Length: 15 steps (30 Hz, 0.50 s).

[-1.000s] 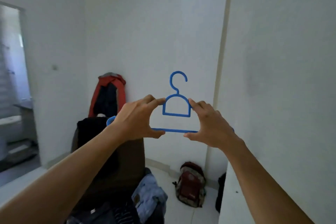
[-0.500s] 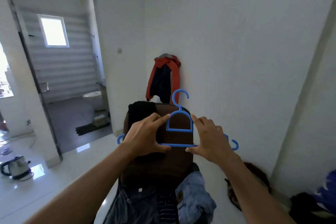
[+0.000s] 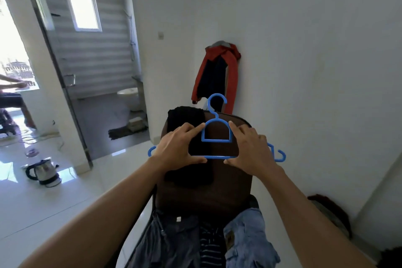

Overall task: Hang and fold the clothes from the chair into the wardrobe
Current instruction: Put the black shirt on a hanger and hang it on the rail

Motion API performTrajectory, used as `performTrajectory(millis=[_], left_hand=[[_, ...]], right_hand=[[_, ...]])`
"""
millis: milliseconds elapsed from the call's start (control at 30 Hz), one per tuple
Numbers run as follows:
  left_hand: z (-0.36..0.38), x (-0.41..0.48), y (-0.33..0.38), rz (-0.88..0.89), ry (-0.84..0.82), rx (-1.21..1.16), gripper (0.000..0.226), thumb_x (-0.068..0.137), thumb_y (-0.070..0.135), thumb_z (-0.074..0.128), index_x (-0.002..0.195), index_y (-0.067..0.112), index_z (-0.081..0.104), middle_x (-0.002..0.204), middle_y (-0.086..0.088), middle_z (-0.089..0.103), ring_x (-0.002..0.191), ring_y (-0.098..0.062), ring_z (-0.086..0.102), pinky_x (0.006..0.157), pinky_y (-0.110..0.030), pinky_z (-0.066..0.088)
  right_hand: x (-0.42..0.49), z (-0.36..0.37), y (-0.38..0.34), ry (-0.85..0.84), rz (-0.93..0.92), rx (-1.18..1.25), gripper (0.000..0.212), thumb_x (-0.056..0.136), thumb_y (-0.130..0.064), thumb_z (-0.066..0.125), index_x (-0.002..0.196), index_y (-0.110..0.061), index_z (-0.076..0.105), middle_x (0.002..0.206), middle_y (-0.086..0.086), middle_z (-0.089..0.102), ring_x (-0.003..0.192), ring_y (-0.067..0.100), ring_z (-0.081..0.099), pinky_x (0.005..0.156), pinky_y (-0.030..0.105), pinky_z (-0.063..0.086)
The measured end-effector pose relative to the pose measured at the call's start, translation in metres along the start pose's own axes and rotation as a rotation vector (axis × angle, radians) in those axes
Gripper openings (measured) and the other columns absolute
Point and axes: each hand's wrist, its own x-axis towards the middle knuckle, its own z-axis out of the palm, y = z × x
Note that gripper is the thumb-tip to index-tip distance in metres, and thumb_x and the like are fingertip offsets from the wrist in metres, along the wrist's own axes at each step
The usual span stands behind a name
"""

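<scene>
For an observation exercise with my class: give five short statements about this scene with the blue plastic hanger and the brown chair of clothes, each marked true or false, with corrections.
1. The left hand and right hand both hold the blue plastic hanger. True.
2. A shirt hangs on the hanger. False: the hanger is bare.
3. A black garment is draped over the backrest of the brown chair. True.
4. The steel electric kettle stands on the chair seat. False: it stands on the white floor, at the left.
5. A red-orange jacket hangs against the wall beyond the chair. True.
</scene>
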Motion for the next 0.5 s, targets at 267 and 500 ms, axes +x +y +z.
performTrajectory(millis=[267,500], left_hand=[[0.059,0.072,-0.118,-0.025,-0.025,-0.15,0.098,0.076,0.077,0.061,0.155,0.031,0.025,0.131,0.004,0.048,0.106,-0.013,0.055,0.084,-0.029,0.051],[0.133,0.141,-0.201,-0.233,-0.007,-0.321,0.063,0.095,0.062,0.041,0.151,0.033,0.035,0.139,-0.005,0.044,0.123,-0.028,0.045,0.1,-0.048,0.045]], right_hand=[[0.094,0.07,-0.012,-0.077,0.178,-0.02,0.115,0.073,-0.056,0.078,0.158,-0.025,0.008,0.139,0.003,0.039,0.127,0.023,0.04,0.106,0.043,0.037],[0.13,0.116,0.007,-0.085,0.544,-0.057,0.114,0.069,-0.056,0.081,0.156,-0.021,0.016,0.137,0.011,0.044,0.122,0.033,0.045,0.094,0.051,0.042]])
